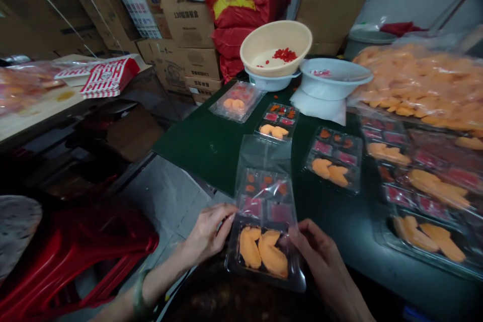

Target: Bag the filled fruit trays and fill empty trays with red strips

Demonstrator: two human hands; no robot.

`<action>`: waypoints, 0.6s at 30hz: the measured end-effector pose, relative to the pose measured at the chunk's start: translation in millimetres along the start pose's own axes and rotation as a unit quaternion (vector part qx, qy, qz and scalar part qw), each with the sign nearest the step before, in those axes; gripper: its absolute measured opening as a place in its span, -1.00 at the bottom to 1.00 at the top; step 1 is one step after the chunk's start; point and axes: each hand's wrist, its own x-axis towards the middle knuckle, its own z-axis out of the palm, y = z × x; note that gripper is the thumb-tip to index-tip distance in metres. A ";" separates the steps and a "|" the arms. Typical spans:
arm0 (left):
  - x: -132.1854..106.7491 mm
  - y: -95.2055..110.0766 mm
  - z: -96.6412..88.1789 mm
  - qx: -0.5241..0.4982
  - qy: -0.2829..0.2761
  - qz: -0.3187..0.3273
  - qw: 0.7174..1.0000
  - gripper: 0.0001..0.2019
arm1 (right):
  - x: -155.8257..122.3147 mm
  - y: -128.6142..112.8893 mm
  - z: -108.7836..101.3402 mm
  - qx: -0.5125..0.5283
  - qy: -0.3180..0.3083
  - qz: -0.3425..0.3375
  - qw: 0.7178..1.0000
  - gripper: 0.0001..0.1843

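Observation:
A clear compartment tray point(265, 231) holds orange fruit slices in front and red and orange sweets behind, half inside a clear plastic bag point(264, 161). My left hand point(210, 234) pinches the tray's left edge with closed fingers. My right hand point(320, 256) grips its right edge, fingers curled. The tray sits at the near edge of a dark green table point(204, 146).
More filled trays point(334, 161) lie on the table, stacked at right point(422, 186). A cream bowl point(276, 46) with red bits sits on a white basin, beside another white bowl point(332, 78). A big bag of orange slices point(418, 85) is far right. A red stool point(75, 256) stands at left, cardboard boxes point(188, 30) behind.

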 end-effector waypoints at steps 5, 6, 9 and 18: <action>-52.0 12.2 -4.2 -0.029 0.019 -0.069 0.997 -0.81 | -6.5 5.4 -18.1 -0.159 -0.164 0.060 0.972 -0.77; -55.6 14.1 -5.2 -0.036 0.041 -0.096 0.994 -0.82 | -4.3 2.1 -18.5 -0.194 -0.169 0.061 0.964 -0.80; -51.0 18.2 -10.2 -0.063 0.138 -0.220 0.964 -0.91 | 8.3 -14.4 -9.1 -0.326 -0.161 -0.031 0.931 -0.47; -21.7 16.4 -15.1 -0.187 0.280 -0.347 0.875 -0.86 | 45.9 -29.7 47.9 -0.550 -0.079 -0.389 0.734 -0.40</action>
